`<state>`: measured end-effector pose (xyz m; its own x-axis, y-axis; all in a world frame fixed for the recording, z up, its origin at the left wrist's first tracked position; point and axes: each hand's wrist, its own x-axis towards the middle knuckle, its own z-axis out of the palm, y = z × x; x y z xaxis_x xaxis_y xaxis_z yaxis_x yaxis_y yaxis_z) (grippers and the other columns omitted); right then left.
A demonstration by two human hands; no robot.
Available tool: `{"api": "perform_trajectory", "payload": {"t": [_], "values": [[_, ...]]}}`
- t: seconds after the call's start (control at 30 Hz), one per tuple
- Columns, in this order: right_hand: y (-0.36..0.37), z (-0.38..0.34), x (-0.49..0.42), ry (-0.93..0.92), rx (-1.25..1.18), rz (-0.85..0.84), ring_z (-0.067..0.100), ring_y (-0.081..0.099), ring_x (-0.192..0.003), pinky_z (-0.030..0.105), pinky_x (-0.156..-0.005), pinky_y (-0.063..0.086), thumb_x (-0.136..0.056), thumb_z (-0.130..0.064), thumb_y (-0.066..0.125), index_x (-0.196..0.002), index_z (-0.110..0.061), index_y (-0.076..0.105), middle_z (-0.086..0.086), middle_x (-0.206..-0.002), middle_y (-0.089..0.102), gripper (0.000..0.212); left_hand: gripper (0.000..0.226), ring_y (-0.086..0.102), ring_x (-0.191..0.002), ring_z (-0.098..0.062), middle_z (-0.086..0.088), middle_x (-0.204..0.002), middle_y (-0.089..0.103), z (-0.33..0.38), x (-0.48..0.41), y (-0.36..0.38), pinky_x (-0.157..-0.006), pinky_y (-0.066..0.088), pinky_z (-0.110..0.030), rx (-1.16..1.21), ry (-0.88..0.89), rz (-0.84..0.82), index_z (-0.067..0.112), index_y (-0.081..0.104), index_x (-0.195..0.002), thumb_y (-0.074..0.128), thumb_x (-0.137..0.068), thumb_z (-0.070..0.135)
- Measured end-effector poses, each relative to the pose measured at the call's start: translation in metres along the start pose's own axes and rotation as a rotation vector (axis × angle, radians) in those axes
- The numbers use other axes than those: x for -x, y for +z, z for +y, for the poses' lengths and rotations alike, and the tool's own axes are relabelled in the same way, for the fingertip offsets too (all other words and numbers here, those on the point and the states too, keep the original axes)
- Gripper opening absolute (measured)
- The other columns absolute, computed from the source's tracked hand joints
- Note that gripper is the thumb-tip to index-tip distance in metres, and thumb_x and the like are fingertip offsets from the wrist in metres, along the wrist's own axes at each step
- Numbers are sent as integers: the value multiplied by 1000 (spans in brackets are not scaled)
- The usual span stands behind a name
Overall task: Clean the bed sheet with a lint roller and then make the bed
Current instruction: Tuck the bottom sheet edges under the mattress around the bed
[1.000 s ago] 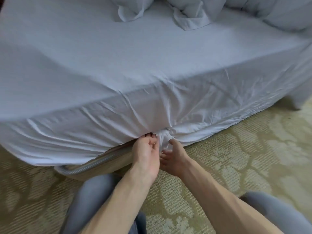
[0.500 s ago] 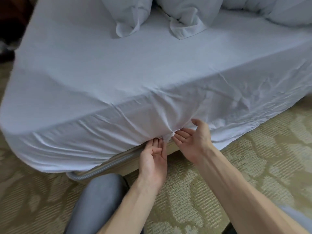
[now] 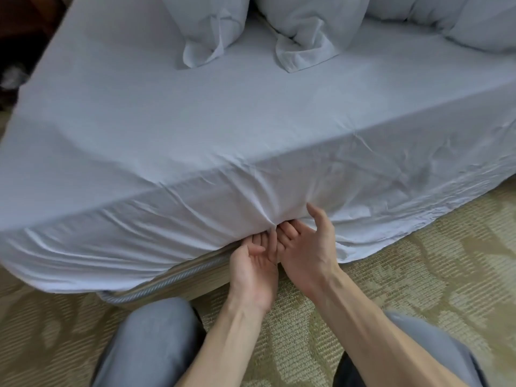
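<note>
**Head view.** The bed sheet [image 3: 195, 121] is drawn flat over the mattress above the bed base [image 3: 167, 280]. Its skirt hangs wrinkled down to the bed base, and creases fan out from one gathered point just above the base's exposed corded trim. I judge that this gather is being tucked in. That would explain the upturned palms, since flat fingers slide cloth into the gap above the bed base better than a fist.

- **Left hand** [image 3: 252, 263]: released, fingers straight, tips touching the hem from beneath, grasping nothing.
- **Right hand** [image 3: 304, 247]: likewise unclenched, fingers [image 3: 287, 230] straight against the gather, thumb lifted beside the skirt.

I cannot tell whether any fingertip is inside the gap. Two pillows [image 3: 307, 32] lie on the sheet at the side far from the bed base. No lint roller is in view, so I take the step as bed-making.
</note>
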<state>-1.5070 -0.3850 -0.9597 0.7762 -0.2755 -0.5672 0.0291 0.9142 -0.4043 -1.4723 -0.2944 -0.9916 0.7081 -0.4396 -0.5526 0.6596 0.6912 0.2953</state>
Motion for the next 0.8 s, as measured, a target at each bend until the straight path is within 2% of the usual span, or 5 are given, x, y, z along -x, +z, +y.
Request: {"api": "perform_trajectory", "payload": {"t": [0.1,0.17,0.33,0.67,0.8], "values": [[-7,-7,-6,-24,-48,16,36,61,-122,45,-112,43,-93,-47,53,-128,3,58,23,-123,68,61,50,69,-96,-21,-13,-112,70,-4,-14,6,-86,61,-27,40,-15,-6,-2,65,-115,35,-76,-12],[-11,-16,-11,-22,-40,58,37,64,-117,45,-107,48,-92,-50,53,-126,6,58,25,-119,69,65,47,65,-96,-21,-13,-109,66,-6,-20,8,-77,62,-28,57,-18,-22,0,63,-114,36,-78,-13],[-25,-27,-18,57,34,18,38,66,-116,46,-108,47,-93,-51,49,-134,7,53,26,-119,69,71,67,54,-135,-25,-15,-143,59,-2,-11,2,-102,53,-35,46,-49,-66,0,52,-142,33,-80,-14],[-32,-45,-8,150,-171,-43,43,41,-140,49,-119,31,-94,-50,50,-149,12,29,34,-149,40,86,73,62,-128,-19,-7,-141,62,-25,21,4,-99,55,-31,-181,-9,-67,10,53,-143,41,-74,-8],[-31,-43,-15,157,-237,-129,40,41,-140,47,-121,28,-87,-54,56,-151,8,30,31,-148,43,93,64,63,-125,-21,-10,-136,66,-25,16,8,-103,51,-30,-162,-29,-111,3,58,-135,33,-78,-11]]}}
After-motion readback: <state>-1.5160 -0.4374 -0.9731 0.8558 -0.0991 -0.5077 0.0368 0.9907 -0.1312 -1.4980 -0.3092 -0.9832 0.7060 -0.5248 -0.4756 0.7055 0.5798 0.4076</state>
